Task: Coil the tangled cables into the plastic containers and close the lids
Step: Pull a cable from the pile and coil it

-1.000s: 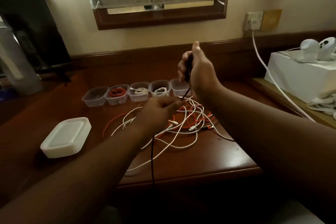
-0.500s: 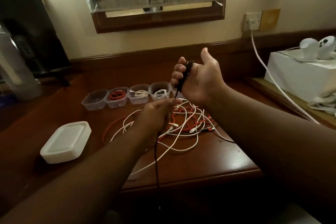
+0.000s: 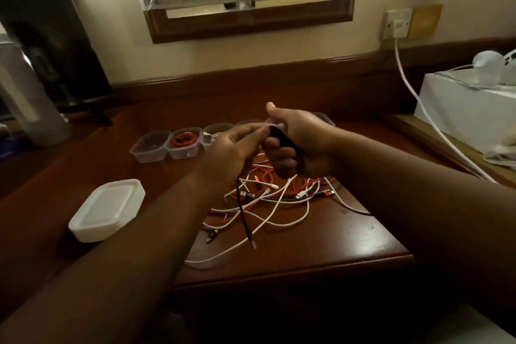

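Observation:
My right hand holds black cable loops wound round its fingers, above the wooden table. My left hand pinches the same black cable next to those loops. The cable's free end hangs down to the tabletop, plug lying near the front. Under my hands lies a tangle of white and red cables. A row of clear plastic containers stands behind: the leftmost is empty, the second holds a red coil, the others are partly hidden by my hands.
A stack of white lids sits at the left of the table. A white box with white devices stands on the right ledge, with a white cord running from the wall socket. A grey bottle stands far left.
My right hand has come down and turned over the containers, and my left hand has risen to meet it. More black cable is wound up; its tail now ends on the table.

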Action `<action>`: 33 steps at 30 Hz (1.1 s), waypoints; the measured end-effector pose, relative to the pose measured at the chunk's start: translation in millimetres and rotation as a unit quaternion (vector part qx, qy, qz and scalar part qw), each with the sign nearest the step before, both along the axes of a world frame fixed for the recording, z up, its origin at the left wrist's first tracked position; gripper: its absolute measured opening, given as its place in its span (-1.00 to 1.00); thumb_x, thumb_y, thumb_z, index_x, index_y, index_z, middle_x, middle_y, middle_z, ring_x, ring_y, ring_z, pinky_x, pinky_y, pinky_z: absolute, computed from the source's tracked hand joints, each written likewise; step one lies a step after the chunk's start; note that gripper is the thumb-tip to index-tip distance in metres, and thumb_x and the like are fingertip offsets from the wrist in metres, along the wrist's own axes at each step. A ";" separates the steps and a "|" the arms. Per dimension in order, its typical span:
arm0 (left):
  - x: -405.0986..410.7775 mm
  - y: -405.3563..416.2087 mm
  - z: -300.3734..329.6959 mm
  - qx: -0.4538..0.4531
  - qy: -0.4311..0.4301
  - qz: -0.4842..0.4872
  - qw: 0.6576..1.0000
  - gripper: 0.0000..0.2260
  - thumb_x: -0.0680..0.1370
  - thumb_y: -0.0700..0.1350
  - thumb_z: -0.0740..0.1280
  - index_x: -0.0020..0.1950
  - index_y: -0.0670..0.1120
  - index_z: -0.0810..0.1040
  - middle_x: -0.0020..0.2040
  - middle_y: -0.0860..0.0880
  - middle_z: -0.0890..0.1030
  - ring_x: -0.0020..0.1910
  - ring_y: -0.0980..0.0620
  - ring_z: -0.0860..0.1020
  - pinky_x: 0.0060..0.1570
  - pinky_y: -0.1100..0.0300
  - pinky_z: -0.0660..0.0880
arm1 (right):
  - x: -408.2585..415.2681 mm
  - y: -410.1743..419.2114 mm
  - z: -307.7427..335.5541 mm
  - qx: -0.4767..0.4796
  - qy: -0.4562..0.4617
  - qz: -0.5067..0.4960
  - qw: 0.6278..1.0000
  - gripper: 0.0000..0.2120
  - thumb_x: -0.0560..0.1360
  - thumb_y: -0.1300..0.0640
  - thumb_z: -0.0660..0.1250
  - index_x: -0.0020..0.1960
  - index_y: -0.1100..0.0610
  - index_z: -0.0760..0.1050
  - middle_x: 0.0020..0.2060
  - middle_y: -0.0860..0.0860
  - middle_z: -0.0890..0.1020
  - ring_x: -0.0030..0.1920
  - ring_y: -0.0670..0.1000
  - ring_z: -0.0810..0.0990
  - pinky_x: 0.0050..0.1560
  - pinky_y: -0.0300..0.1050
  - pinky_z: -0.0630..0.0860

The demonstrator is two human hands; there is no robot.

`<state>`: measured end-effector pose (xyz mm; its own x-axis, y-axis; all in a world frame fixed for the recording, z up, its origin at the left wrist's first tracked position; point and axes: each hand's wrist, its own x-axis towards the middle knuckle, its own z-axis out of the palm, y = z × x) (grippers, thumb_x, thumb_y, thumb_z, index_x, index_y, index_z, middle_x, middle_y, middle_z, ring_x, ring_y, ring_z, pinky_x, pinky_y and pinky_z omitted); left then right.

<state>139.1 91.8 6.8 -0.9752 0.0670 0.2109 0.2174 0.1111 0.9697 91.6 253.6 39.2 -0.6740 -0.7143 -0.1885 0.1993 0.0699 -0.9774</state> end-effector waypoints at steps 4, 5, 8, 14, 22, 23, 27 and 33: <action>-4.2 8.5 4.2 -0.050 0.019 0.001 0.999 -0.81 0.64 -0.05 0.24 -0.01 -0.12 0.57 -0.23 0.00 0.61 -0.25 0.11 0.59 -0.22 0.22 0.50 | 0.0 -2.9 -4.4 0.028 0.035 -0.036 0.998 -0.41 0.66 -0.23 0.00 -0.41 0.11 0.32 -0.53 0.01 0.32 -0.53 0.00 0.39 -0.36 -0.12 0.30; -6.2 8.5 4.5 -0.085 0.032 0.012 0.996 -0.82 0.64 -0.03 0.25 -0.03 -0.11 0.56 -0.22 -0.01 0.62 -0.28 0.13 0.58 -0.25 0.20 0.47 | -0.1 -5.0 -6.4 0.032 0.044 -0.054 0.997 -0.42 0.66 -0.20 0.02 -0.42 0.12 0.31 -0.54 0.02 0.32 -0.54 0.00 0.40 -0.36 -0.12 0.31; -10.9 8.4 1.3 -0.186 0.075 0.059 0.978 -0.77 0.64 0.03 0.26 -0.01 -0.10 0.59 -0.14 -0.09 0.65 -0.24 0.03 0.62 -0.22 0.02 0.53 | -0.9 -12.8 -12.2 0.040 0.082 -0.136 0.986 -0.48 0.66 -0.15 0.10 -0.35 0.15 0.37 -0.59 0.02 0.37 -0.57 0.01 0.43 -0.41 -0.09 0.37; -22.1 23.3 1.9 -0.177 0.081 0.111 0.975 -0.74 0.66 0.05 0.22 0.12 -0.08 0.60 -0.06 -0.09 0.66 -0.10 0.05 0.62 -0.09 0.16 0.51 | -20.8 -14.0 -21.2 0.055 0.301 -0.239 0.922 -0.44 0.67 -0.13 0.06 -0.01 0.35 0.55 -0.26 0.18 0.55 -0.24 0.19 0.52 -0.12 0.12 0.46; -75.7 32.0 -12.0 0.026 -0.024 0.164 0.986 -0.65 0.63 0.14 0.25 0.01 -0.10 0.66 0.03 -0.25 0.66 0.08 -0.22 0.63 0.19 -0.25 0.52 | -61.5 -15.5 -49.6 0.161 0.455 -0.195 0.854 -0.79 0.69 -0.05 0.01 0.10 0.05 0.34 -0.20 -0.04 0.50 -0.27 -0.09 0.48 -0.41 -0.34 0.36; -84.9 32.8 -19.8 0.037 -0.040 0.176 0.983 -0.62 0.61 0.16 0.26 0.01 -0.14 0.65 0.02 -0.25 0.66 0.06 -0.23 0.63 0.21 -0.29 0.49 | -70.3 -14.3 -53.1 0.204 0.466 -0.182 0.842 -0.80 0.70 -0.04 0.00 0.09 0.03 0.32 -0.23 -0.07 0.46 -0.29 -0.12 0.44 -0.42 -0.32 0.32; -116.4 38.7 -48.0 0.085 -0.078 0.208 0.971 -0.58 0.53 0.20 0.33 -0.03 -0.17 0.65 -0.03 -0.24 0.68 0.06 -0.28 0.63 0.17 -0.32 0.51 | -102.2 -12.6 -67.4 0.280 0.452 -0.147 0.834 -0.81 0.70 0.02 0.01 0.05 0.06 0.35 -0.27 -0.07 0.42 -0.33 -0.14 0.38 -0.39 -0.30 0.23; -152.6 29.8 -80.2 0.050 0.033 0.244 0.968 -0.88 0.51 -0.02 0.28 -0.05 0.02 0.59 -0.19 -0.02 0.58 -0.23 0.01 0.52 -0.19 0.02 0.49 | -143.7 -7.3 -107.9 0.193 0.402 -0.190 0.875 -0.71 0.71 0.11 0.00 -0.12 0.10 0.37 -0.34 -0.05 0.38 -0.34 -0.11 0.32 -0.29 -0.13 0.26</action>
<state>-13.5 121.5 -73.4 -0.8700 -0.4217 0.2553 0.2240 0.1231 0.9668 -52.1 246.3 -68.7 -0.8742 -0.3983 0.2776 -0.4613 0.5030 -0.7309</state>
